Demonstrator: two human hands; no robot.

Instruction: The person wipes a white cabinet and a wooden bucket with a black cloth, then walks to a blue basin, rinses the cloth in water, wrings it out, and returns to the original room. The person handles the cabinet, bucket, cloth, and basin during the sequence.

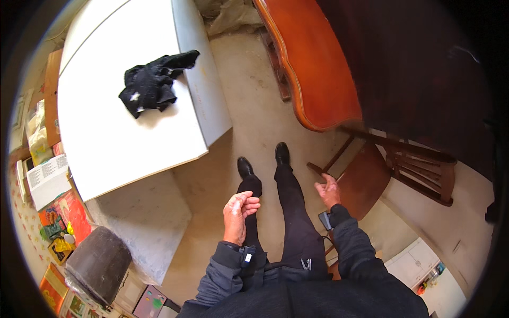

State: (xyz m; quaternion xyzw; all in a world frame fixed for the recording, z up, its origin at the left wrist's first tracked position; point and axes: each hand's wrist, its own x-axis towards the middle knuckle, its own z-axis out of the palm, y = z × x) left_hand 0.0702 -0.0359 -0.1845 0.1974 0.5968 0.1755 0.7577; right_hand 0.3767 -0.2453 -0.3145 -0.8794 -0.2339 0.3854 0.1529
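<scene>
I am standing on a concrete floor, looking down at my black trousers and black shoes (263, 160). My left hand (238, 212) hangs in front of my left thigh with the fingers loosely curled and nothing in it. My right hand (327, 190) is held out to the right with its fingers apart, empty, just above the seat of a wooden chair (366, 177). A crumpled black cloth (151, 85) lies on top of a white chest-like appliance (122, 138) ahead on my left, well out of reach of both hands.
A polished wooden table (313, 69) juts in from the upper right, above the chair. A dark round bucket (98, 262) stands at the lower left beside colourful packets and papers (53, 212). A white cabinet (419, 262) sits at the lower right.
</scene>
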